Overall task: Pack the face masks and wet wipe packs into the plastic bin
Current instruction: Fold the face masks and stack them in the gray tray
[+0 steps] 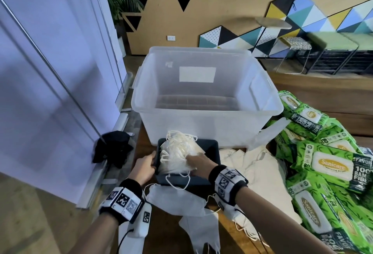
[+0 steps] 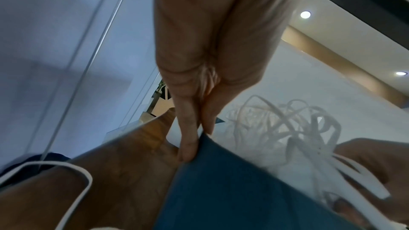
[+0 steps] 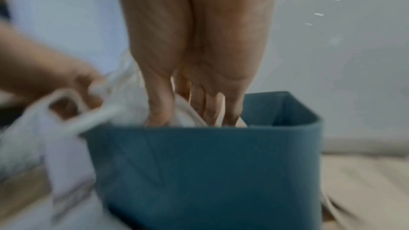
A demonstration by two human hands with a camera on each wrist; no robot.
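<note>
Packing not yet begun: plastic bin (image 1: 205, 110) holds nothing visible. Face masks (image 1: 177, 158) sit in dark tray (image 1: 212, 152), near bin. Left hand (image 1: 144, 168) grips tray's left rim; right hand (image 1: 196, 163) grasps mask bundle. Wet wipe packs (image 1: 327, 171) piled right.

The right hand's fingers (image 3: 159, 111) vanish behind the blue tub's wall (image 3: 199, 163) (blurred view).

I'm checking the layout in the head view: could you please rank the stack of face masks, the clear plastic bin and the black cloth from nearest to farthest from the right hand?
1. Stack of face masks: under the right hand, in the blue tub.
2. Clear plastic bin: just behind.
3. Black cloth: far left, by the wall.
</note>
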